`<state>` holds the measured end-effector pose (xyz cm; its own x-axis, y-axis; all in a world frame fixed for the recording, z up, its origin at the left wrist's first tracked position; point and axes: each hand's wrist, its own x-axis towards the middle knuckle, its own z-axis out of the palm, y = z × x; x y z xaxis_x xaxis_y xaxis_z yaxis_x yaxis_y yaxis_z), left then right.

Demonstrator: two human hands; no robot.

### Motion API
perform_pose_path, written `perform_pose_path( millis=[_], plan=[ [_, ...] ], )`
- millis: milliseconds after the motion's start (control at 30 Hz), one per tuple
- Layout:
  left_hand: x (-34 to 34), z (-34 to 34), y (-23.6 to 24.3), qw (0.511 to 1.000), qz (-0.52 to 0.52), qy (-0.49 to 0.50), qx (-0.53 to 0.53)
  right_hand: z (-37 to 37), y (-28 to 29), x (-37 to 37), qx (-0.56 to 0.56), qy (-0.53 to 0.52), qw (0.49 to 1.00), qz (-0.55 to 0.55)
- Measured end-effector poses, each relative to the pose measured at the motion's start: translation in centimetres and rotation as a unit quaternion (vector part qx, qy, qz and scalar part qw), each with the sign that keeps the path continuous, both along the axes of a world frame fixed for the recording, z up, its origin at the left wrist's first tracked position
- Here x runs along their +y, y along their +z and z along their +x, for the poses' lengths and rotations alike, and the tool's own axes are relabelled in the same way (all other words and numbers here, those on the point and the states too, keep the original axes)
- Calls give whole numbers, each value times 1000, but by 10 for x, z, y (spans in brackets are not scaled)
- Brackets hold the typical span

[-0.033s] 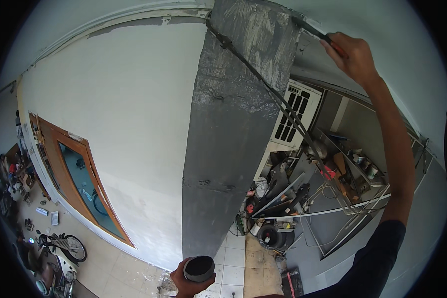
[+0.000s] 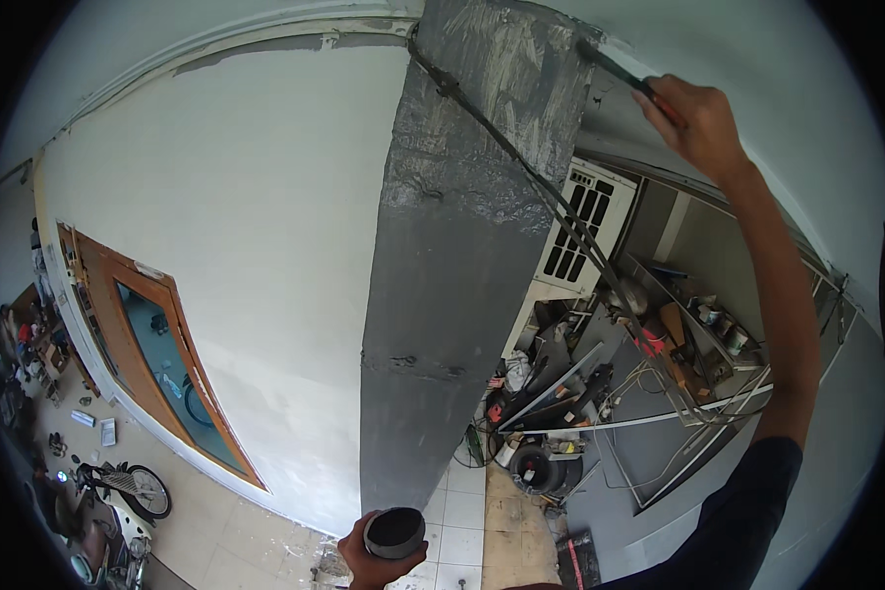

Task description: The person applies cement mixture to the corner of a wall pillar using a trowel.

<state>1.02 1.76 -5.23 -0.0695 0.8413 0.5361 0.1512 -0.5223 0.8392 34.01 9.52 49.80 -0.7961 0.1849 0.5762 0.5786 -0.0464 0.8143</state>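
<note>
My right hand (image 2: 699,123), raised at the upper right, is closed round the red-and-black handle of a paintbrush (image 2: 623,75). The brush's dark tip meets the right edge of a pillar (image 2: 452,265) near its top. Grey paint coats the pillar, streaky with paler patches up high and smoother lower down. At the bottom middle, my left hand (image 2: 366,564) is wrapped round a small round paint cup (image 2: 395,532) with dark grey paint inside, held upright in front of the pillar's foot.
A dark cable (image 2: 501,141) slants across the pillar. To the left are a white wall (image 2: 265,197) and a wood-framed window (image 2: 172,364); a motorbike (image 2: 133,501) stands below. At right, an air-conditioner unit (image 2: 585,226) sits above cluttered tools, wires and a black bucket (image 2: 533,468).
My right hand and the brush have shifted slightly down, the tip staying at the pillar's right edge. My left hand and the cup have hardly moved.
</note>
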Motion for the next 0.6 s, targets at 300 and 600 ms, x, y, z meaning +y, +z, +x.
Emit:
perform_pose_path(
  millis=[300,600],
  plan=[
    [-6,4,-4,1000,13,14,14,10,-24,-12,-3,26,996,-82],
    [-15,17,-8,999,-8,2,36,5,3,1,-22,10,1000,2]
  ],
)
